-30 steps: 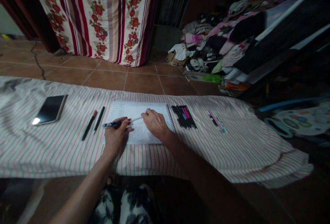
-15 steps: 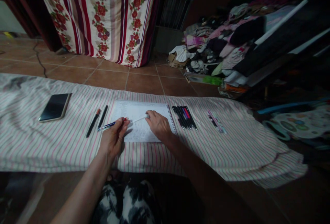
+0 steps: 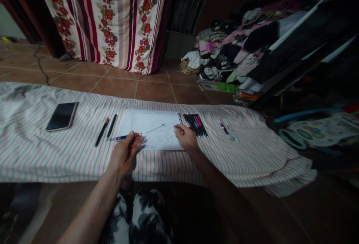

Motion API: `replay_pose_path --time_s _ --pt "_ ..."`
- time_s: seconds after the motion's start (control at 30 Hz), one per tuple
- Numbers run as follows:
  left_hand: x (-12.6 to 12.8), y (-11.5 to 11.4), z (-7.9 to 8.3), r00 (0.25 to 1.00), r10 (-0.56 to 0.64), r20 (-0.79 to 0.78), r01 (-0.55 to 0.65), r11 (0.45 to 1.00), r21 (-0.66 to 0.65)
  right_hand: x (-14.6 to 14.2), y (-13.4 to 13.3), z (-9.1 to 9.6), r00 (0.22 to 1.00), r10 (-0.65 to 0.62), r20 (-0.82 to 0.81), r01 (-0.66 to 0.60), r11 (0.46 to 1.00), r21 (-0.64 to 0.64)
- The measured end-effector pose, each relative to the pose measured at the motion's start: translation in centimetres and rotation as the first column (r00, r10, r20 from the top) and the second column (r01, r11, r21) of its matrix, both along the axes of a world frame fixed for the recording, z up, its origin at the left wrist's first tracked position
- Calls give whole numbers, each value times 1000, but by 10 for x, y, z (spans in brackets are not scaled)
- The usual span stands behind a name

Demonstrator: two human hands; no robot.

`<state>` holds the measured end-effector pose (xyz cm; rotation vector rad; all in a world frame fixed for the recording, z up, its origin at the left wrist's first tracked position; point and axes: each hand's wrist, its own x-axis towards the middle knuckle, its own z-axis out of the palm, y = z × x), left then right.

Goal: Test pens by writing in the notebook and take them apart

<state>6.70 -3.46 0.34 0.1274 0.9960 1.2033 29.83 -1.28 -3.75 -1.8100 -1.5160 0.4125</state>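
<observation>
My left hand [image 3: 125,153] is closed on a blue pen barrel [image 3: 119,137] with a red tip, held over the left edge of a spiral notebook [image 3: 153,133]. A thin white refill [image 3: 155,128] lies loose on the notebook page. At the notebook's right edge rests my right hand [image 3: 185,137], fingers curled, close to a row of several dark pens [image 3: 195,124]. Whether it holds anything is hidden. Two black pens [image 3: 106,131] lie left of the notebook.
A phone [image 3: 62,116] lies at the left on the striped cloth [image 3: 56,150]. A small pink packet [image 3: 227,129] sits right of the pens. Beyond are tiled floor, a floral curtain [image 3: 117,15] and a heap of clothes [image 3: 235,53].
My right hand let go of the white refill, which now lies on the page, and moved right to the notebook's edge. My left hand drew the blue barrel leftward.
</observation>
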Motion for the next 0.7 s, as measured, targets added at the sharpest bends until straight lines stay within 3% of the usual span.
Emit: replay_pose_path --time_s 0.17,0.4,0.57,0.7 --pt "14 -14 9 996 -89 4 89 996 -29 -2 -4 1 977 36 212 -40 999 10" --pt "37 -27 12 982 -138 128 146 988 -53 -8 -5 7 921 90 380 -54 993 -105" --pt "46 -31 6 972 -123 201 135 990 -47 -11 -6 8 920 132 369 -87 987 -137" --pt "45 -32 2 983 -114 142 122 991 -49 -14 -13 7 957 69 283 -67 998 -19"
